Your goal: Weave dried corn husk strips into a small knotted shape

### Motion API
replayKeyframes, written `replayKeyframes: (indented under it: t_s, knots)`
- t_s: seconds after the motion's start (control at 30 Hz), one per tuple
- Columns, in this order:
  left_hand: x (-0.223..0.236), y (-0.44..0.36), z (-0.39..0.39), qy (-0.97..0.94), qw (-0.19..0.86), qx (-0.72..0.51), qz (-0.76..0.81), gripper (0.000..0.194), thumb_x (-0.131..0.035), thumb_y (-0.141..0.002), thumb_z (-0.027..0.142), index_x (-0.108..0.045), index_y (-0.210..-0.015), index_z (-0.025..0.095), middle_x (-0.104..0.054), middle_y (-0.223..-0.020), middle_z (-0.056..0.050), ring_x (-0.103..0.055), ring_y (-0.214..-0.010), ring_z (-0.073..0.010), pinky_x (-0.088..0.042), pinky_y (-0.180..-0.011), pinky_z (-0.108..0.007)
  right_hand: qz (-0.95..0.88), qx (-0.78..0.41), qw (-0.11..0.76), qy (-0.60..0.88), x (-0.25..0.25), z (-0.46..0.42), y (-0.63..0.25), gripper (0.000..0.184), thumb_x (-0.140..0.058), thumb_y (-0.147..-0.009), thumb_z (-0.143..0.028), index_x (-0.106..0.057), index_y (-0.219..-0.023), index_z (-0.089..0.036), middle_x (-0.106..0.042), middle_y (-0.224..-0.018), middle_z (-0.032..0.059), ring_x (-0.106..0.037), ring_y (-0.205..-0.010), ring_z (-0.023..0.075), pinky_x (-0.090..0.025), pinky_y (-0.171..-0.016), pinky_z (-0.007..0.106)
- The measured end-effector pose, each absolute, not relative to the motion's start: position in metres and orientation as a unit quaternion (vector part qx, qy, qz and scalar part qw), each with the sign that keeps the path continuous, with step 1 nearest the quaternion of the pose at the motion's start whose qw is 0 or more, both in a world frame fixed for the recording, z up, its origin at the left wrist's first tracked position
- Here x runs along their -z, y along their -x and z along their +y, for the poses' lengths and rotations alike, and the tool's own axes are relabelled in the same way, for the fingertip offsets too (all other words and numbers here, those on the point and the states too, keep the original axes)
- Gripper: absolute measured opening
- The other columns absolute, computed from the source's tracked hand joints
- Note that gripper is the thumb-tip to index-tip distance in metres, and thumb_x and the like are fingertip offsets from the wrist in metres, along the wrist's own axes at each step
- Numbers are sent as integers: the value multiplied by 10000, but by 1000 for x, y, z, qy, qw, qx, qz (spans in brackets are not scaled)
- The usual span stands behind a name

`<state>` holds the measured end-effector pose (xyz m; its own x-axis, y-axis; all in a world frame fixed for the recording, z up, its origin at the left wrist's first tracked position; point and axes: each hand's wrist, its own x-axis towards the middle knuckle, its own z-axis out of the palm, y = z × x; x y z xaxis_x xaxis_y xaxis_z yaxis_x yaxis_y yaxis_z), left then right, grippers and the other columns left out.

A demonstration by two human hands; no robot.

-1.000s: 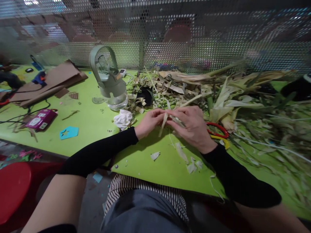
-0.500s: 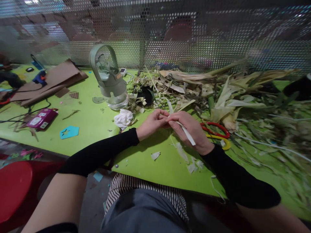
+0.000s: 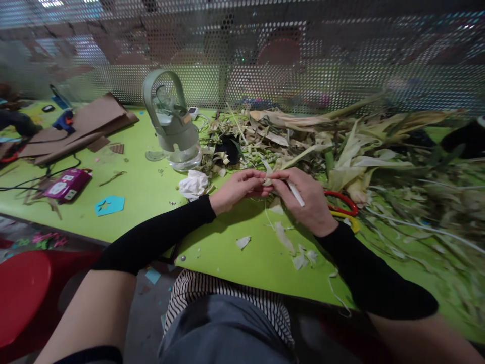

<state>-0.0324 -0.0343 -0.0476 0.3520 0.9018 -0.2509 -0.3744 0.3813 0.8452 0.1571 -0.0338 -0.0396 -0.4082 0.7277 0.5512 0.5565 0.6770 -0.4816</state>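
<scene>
My left hand (image 3: 242,189) pinches a pale strip of corn husk (image 3: 267,166), which sticks up from between the fingertips. Meeting it at the fingertips, my right hand (image 3: 303,199) pinches the same piece, and a whitish narrow strip (image 3: 296,193) lies across its fingers; whether both strips are one piece is hidden. A thin thread hangs below the hands. Loose husk scraps (image 3: 283,237) lie on the green table under them. Red and yellow scissor handles (image 3: 343,203) show partly behind my right wrist.
A heap of dried husks (image 3: 356,162) spreads along the back and right. A water bottle (image 3: 172,126) and crumpled tissue (image 3: 193,185) stand left of the hands. Farther left are a purple power strip (image 3: 68,185), brown paper (image 3: 83,126) and a blue cut-out (image 3: 109,206). Perforated metal panel behind.
My right hand has shifted slightly right and turned, its fingertips now pinching beside the left ones. Less of the white strip shows below it, and more husk scrap is uncovered.
</scene>
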Motion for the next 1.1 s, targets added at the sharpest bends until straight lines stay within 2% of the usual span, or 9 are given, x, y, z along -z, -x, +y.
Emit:
replayKeyframes:
  t_s: [0.07,0.23,0.4,0.57,0.8,0.87,0.93,1.0,1.1]
  knots:
    - [49,33,-34,-374,738,-435,356,38,-706,-950,157,-678,-932,140,-772,-901,-34,-726,-819,-96,-551,-1020,-345,-797,-142,407,423,40,-34,-157,104,-617,-980,-306,-704,-972,-251,-791,-975,76,-735,-878,256,-574,-800,415]
    - [54,34,-34,-422,716,-443,336,352,-909,-759,217,-650,-984,141,-765,-867,-4,-727,-806,-111,-551,-976,-363,-737,-214,436,470,43,-33,-155,131,-683,-929,-381,-687,-948,-251,-763,-876,38,-694,-747,221,-543,-696,363]
    - [54,31,-36,-408,710,-453,353,341,-894,-801,283,-645,-982,136,-774,-875,-23,-711,-786,-105,-550,-910,-330,-729,-235,444,465,47,-31,-153,138,-681,-910,-376,-649,-925,-243,-739,-874,32,-675,-755,209,-544,-704,352]
    - [53,30,-36,-381,711,-467,361,144,-774,-904,193,-641,-909,140,-751,-789,-2,-704,-722,-90,-563,-873,-302,-729,-285,428,451,49,-30,-154,190,-690,-922,-412,-623,-962,-239,-737,-938,43,-697,-849,223,-561,-805,385]
    - [49,34,-30,-326,683,-523,392,114,-722,-935,123,-633,-867,142,-762,-800,-12,-709,-713,-78,-571,-883,-281,-732,-321,357,483,53,-28,-156,332,-679,-946,-560,-624,-897,-236,-686,-732,10,-610,-615,188,-492,-585,331]
    - [46,34,-29,-306,684,-529,398,119,-711,-948,124,-637,-857,140,-763,-786,-16,-695,-687,-73,-572,-856,-268,-752,-246,376,482,54,-27,-156,314,-650,-966,-546,-659,-963,-233,-729,-859,53,-662,-719,220,-542,-659,372]
    - [42,34,-29,-290,696,-522,399,136,-685,-965,118,-645,-836,137,-762,-768,-22,-687,-668,-75,-576,-834,-263,-769,-161,403,470,56,-26,-157,374,-668,-949,-546,-684,-1143,-227,-753,-1154,128,-713,-1027,302,-583,-882,477]
    - [39,34,-30,-282,713,-507,393,162,-660,-976,107,-655,-817,136,-765,-761,-27,-684,-662,-79,-582,-819,-258,-784,-131,398,458,58,-24,-157,503,-672,-940,-570,-665,-1292,-211,-701,-1380,181,-637,-1299,369,-523,-1066,572]
    - [36,34,-32,-284,733,-488,380,184,-637,-986,105,-669,-808,143,-773,-774,-28,-687,-677,-78,-589,-812,-241,-786,-171,380,457,58,-25,-157,513,-623,-977,-593,-669,-1312,-207,-713,-1396,184,-639,-1324,375,-514,-1087,599]
